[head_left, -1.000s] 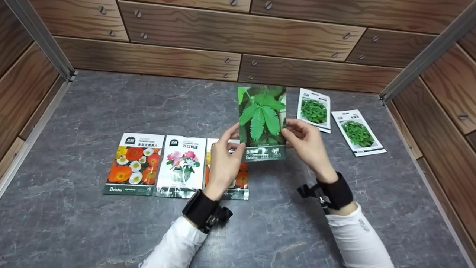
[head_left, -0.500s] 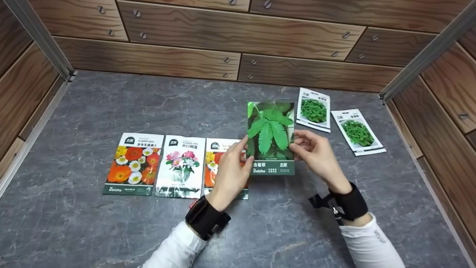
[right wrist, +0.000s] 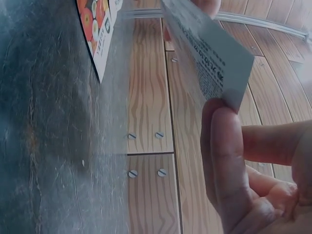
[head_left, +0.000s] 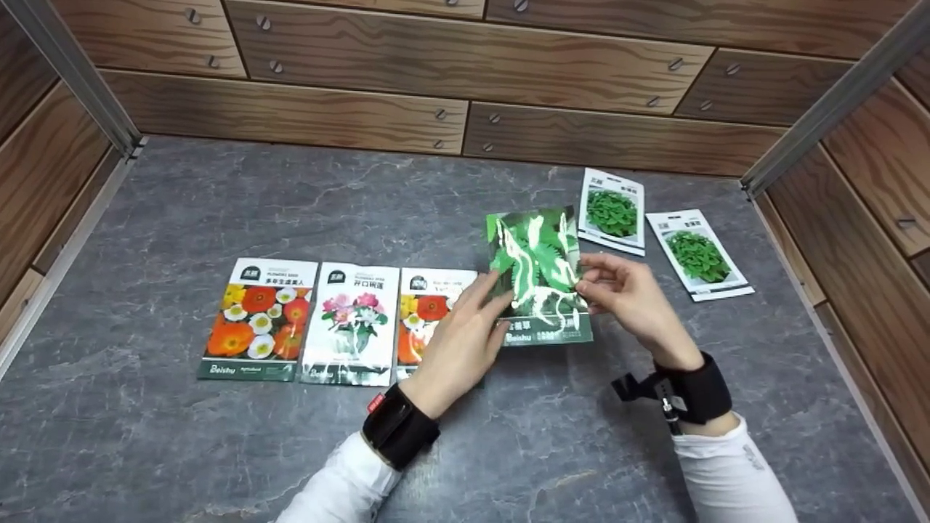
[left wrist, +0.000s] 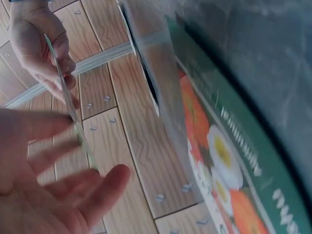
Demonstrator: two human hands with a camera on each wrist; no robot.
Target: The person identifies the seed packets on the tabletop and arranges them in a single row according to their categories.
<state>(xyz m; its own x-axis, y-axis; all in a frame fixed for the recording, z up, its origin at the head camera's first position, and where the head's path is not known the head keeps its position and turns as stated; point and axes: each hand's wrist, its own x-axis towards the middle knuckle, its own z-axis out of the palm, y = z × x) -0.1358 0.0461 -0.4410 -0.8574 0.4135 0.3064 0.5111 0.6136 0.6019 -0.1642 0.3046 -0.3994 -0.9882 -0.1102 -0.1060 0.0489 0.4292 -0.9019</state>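
In my head view the leaf packet point(head_left: 541, 276) is tilted above the table point(head_left: 254, 189), glare streaking its front. The right hand point(head_left: 628, 290) pinches its right edge between thumb and fingers; the left hand point(head_left: 461, 341) has its fingers stretched out at the left edge. Only the right wrist view gives me the packet's pale, printed back; the left wrist view shows it edge-on. To its left I see a row: an orange packet point(head_left: 258, 319), a pink packet point(head_left: 350, 327) and a second orange packet point(head_left: 415, 327), partly covered by the left hand. Farther back, to the right, lie the upper herb packet point(head_left: 612, 211) and the lower herb packet point(head_left: 700, 254). The packets' contents are hidden from me.
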